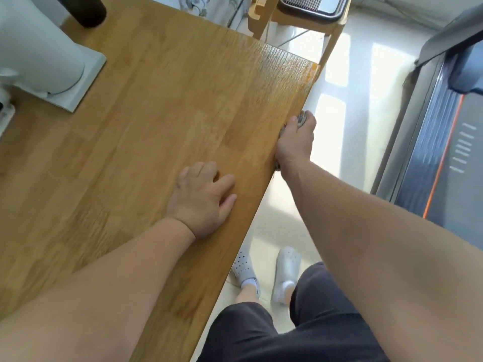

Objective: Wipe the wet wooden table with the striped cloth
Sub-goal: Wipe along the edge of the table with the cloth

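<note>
The wooden table [146,121] fills the left and middle of the view, its right edge running diagonally. My right hand [295,142] grips the striped cloth [302,118] against that right edge; only small grey striped bits of the cloth show past the fingers and below the wrist. My left hand [203,199] rests flat on the tabletop near the edge, fingers spread. A glossy, rippled wet-looking patch lies on the far right part of the top, beyond the cloth.
A white appliance on a square base [52,61] stands at the table's far left. A wooden chair [300,19] is behind the far corner. A treadmill [444,126] runs along the right. My feet in grey clogs [266,270] stand on the tiled floor.
</note>
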